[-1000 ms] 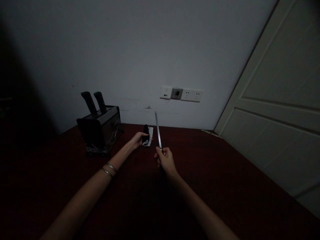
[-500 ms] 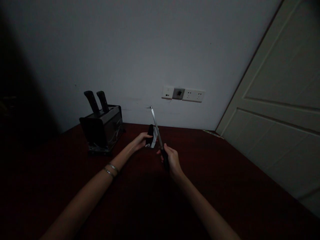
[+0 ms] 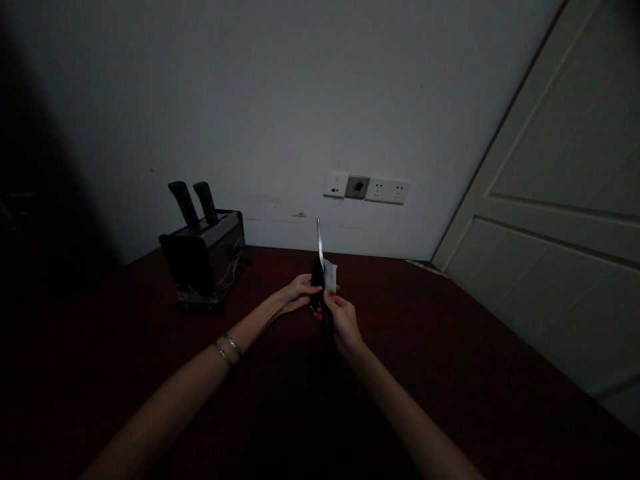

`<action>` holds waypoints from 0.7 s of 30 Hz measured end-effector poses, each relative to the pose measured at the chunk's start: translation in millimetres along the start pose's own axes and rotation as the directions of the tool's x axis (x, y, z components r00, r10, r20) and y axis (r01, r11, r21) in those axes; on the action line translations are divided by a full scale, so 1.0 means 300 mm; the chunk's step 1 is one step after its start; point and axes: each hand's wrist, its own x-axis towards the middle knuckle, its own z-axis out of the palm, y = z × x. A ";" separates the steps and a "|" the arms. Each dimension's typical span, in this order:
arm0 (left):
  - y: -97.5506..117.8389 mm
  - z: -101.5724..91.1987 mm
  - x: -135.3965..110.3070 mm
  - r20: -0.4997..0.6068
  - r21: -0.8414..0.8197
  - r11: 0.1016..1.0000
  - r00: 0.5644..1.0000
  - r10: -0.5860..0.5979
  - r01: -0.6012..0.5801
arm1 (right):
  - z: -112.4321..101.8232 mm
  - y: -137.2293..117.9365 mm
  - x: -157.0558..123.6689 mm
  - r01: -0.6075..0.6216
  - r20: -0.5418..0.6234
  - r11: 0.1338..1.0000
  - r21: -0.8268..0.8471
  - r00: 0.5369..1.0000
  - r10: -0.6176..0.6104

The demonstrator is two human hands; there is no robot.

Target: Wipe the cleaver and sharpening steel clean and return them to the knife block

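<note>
My right hand (image 3: 341,321) is closed round the dark handle of a long thin steel rod (image 3: 319,245), which points up in front of the wall. My left hand (image 3: 299,293) grips a small black-and-white object (image 3: 324,277), perhaps a sharpener or a cloth, and presses it against the base of the rod just above my right hand. Both hands meet over the dark red table (image 3: 450,347). Two thin bracelets (image 3: 227,345) sit on my left wrist.
A dark knife block (image 3: 205,260) with two black handles (image 3: 193,202) stands at the back left of the table. A row of wall sockets (image 3: 367,188) is on the grey wall. A pale panelled door (image 3: 560,220) is on the right.
My left hand has carried the black-and-white object to the right until it touches the rod. The rod has swung from a left lean to nearly upright.
</note>
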 end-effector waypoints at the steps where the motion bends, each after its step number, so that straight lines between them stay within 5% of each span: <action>1: -0.003 0.010 0.004 -0.016 0.010 1.000 1.000 0.012 -0.012 | 0.000 0.002 0.001 -0.006 -0.001 1.000 0.017 1.000 0.006; 14: -0.062 0.082 0.059 -0.402 0.186 0.981 0.907 0.124 -0.052 | -0.017 0.019 0.008 -0.054 -0.040 0.998 -0.035 0.998 0.053; 21: 0.012 0.059 0.145 -0.467 0.165 0.986 0.879 0.100 -0.024 | 0.003 0.002 -0.008 -0.116 -0.112 0.993 0.008 0.987 0.116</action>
